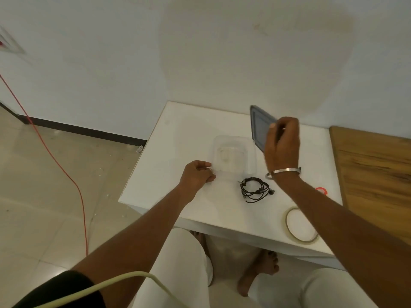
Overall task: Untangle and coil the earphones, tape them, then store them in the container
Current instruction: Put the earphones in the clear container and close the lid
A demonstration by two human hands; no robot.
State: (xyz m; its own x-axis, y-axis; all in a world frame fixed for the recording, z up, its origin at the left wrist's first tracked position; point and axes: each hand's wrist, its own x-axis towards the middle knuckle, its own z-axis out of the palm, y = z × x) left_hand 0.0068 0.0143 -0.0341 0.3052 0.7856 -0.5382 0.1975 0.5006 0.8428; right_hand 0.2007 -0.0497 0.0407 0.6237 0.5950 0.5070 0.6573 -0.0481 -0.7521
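Our right hand (281, 143) grips the grey lid (260, 130) up high. Our left hand (196, 174) pinches the clear container (231, 156)'s near-left corner. The coiled earphones (255, 190) lie near it.

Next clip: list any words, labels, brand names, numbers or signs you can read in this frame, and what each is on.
None can be read.
Grey lid held by the right hand: no print visible.
Clear container, tape roll, black earphones: no visible markings.
Object on the wall at far left: too blurred to read.
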